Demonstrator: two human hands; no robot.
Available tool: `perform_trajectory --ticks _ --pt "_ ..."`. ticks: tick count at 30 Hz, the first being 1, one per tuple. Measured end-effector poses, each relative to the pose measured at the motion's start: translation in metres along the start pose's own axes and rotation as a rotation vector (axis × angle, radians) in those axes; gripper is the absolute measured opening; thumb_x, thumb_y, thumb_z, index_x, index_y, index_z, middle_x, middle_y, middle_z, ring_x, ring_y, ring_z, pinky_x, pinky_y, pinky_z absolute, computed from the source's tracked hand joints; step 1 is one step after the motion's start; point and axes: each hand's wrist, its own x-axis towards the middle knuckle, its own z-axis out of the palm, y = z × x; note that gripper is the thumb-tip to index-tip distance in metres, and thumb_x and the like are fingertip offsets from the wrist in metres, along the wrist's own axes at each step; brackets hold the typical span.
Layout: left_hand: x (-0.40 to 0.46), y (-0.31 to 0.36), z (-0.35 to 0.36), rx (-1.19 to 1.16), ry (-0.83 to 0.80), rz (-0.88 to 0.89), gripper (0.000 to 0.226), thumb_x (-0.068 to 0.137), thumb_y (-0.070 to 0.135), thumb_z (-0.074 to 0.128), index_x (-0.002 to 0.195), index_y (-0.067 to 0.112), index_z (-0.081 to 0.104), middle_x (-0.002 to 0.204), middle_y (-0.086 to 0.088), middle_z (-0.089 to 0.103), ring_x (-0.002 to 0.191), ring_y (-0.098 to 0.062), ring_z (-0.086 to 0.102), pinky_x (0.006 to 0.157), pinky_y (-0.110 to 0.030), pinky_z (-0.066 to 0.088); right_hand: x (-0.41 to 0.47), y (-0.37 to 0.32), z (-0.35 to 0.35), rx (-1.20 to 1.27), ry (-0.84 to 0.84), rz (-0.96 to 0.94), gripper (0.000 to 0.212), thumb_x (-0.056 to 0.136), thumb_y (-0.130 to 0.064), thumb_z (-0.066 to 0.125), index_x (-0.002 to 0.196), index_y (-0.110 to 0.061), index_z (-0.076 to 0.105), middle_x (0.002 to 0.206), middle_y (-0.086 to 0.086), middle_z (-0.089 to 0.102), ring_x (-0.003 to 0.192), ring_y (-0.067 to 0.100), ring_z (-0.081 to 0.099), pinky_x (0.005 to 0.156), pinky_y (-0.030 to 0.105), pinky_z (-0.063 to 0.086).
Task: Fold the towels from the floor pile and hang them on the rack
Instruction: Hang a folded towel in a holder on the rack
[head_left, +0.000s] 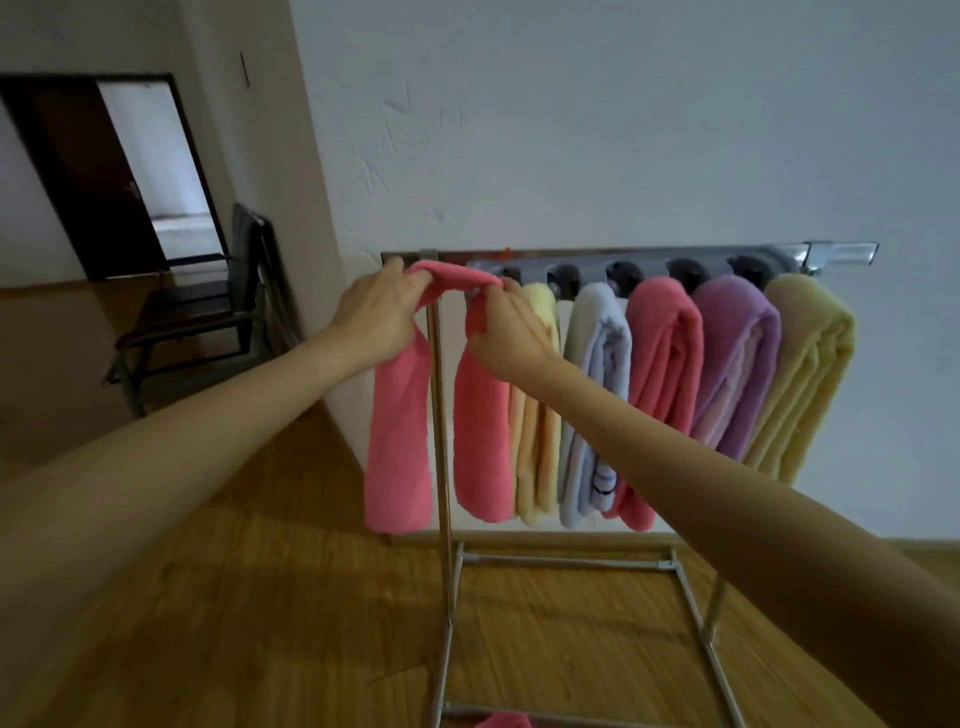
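A: Six towels hang on the rack (841, 253) now, counting the pink towel (480, 426) being set at its near end. How will that one handle?

B: Soft and limp, I'd judge, light enough for fingertips but quick to slide off a smooth bar if one side hangs longer. Best taken at the fold on top, where it crosses the bar, one hand on each side.

A: That's where the hands are?

B: Yes. The left hand (376, 312) lies at about ten o'clock from the upright post (440, 415), fingers curled over the crest of the fold. The right hand (506, 325) sits just past the post, toward one o'clock, pinching the cloth where the right panel drops.

A: And the arms?

B: Both stretched well forward, converging from seven and five o'clock, wrists bent slightly down.

A: The towel itself?

B: Draped astride the bar, one panel either side of the post, ends roughly level. Its right panel touches the pale yellow towel (537, 447).

A: Anything left?

B: A scrap of pink cloth (504, 721) shows at six o'clock, on the floor.
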Motion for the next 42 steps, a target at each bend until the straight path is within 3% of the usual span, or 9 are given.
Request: perform_trajectory --ticks 6,9,14,17,20,26,30,38,42 --pt "0.020 0.005 0.024 0.021 0.045 0.016 0.049 0.084 -0.005 0.049 0.132 0.010 0.046 0.108 -0.018 0.051 0.087 -0.039 0.058 0.064 -0.040 0.044 0.011 0.003 0.021 0.075 -0.003 0.134 0.064 0.077 0.000 0.052 0.136 0.001 0.028 0.154 0.020 0.007 0.134 0.039 0.029 0.097 0.042 0.045" --pt "0.024 0.012 0.038 0.006 0.041 -0.007 0.051 0.084 -0.005 0.049 0.133 0.010 0.045 0.113 -0.017 0.051 0.093 -0.039 0.058 0.066 -0.038 0.041 0.008 0.009 0.030 0.063 -0.013 0.196 0.074 0.082 0.000 0.053 0.145 -0.001 0.013 0.157 0.016 -0.010 0.136 0.036 0.029 0.077 0.029 0.041" --pt "0.008 0.011 0.077 -0.063 0.065 0.016 0.055 0.086 -0.006 0.054 0.137 0.009 0.042 0.117 -0.016 0.053 0.086 -0.032 0.061 0.068 -0.032 0.049 0.009 0.036 0.056 0.083 0.053 0.105 0.074 0.076 0.001 0.054 0.143 -0.002 0.022 0.153 0.018 0.014 0.116 0.033 0.048 0.080 0.034 0.050" --pt "-0.006 0.010 0.099 -0.080 0.026 0.019 0.056 0.085 -0.006 0.055 0.138 0.008 0.040 0.114 -0.017 0.054 0.082 -0.033 0.061 0.069 -0.040 0.055 0.003 0.050 0.068 0.062 0.062 0.029 0.068 0.077 0.003 0.051 0.141 0.001 0.029 0.145 0.018 0.030 0.119 0.030 0.045 0.085 0.021 0.037" --pt "-0.014 0.009 0.113 -0.115 0.038 0.055 0.055 0.086 -0.005 0.053 0.139 0.007 0.040 0.114 -0.017 0.055 0.082 -0.033 0.061 0.069 -0.042 0.056 -0.005 0.058 0.076 0.095 0.049 -0.041 0.062 0.079 0.005 0.049 0.140 -0.003 0.035 0.138 0.015 0.039 0.123 0.026 0.044 0.094 0.020 0.034" --pt "-0.023 0.013 0.127 -0.198 0.072 0.056 0.051 0.088 -0.004 0.051 0.137 0.007 0.044 0.117 -0.017 0.054 0.087 -0.031 0.060 0.073 -0.042 0.056 -0.014 0.070 0.080 0.107 0.078 -0.116 0.051 0.082 0.005 0.047 0.133 -0.001 0.046 0.128 0.018 0.046 0.114 0.026 0.049 0.092 0.014 0.030" --pt "-0.021 0.012 0.126 -0.255 0.087 -0.011 0.052 0.085 -0.007 0.048 0.135 0.006 0.046 0.116 -0.016 0.052 0.089 -0.033 0.058 0.076 -0.045 0.054 -0.016 0.075 0.081 0.091 0.046 -0.120 0.052 0.083 0.004 0.045 0.134 -0.002 0.045 0.125 0.018 0.049 0.110 0.028 0.051 0.092 0.023 0.038" --pt "-0.036 0.022 0.127 -0.301 0.041 0.024 0.045 0.091 0.001 0.046 0.136 0.010 0.044 0.124 -0.016 0.052 0.098 -0.031 0.058 0.083 -0.044 0.054 -0.021 0.070 0.079 0.082 0.004 -0.094 0.055 0.084 0.004 0.042 0.138 -0.002 0.039 0.136 0.024 0.041 0.125 0.033 0.043 0.104 0.030 0.034" --pt "-0.055 0.023 0.134 -0.318 -0.033 0.015 0.045 0.089 0.002 0.051 0.133 0.007 0.046 0.119 -0.015 0.053 0.095 -0.030 0.058 0.080 -0.041 0.054 -0.028 0.067 0.075 0.113 -0.004 -0.086 0.061 0.084 0.003 0.044 0.143 -0.005 0.033 0.137 0.024 0.041 0.120 0.034 0.048 0.100 0.034 0.040"
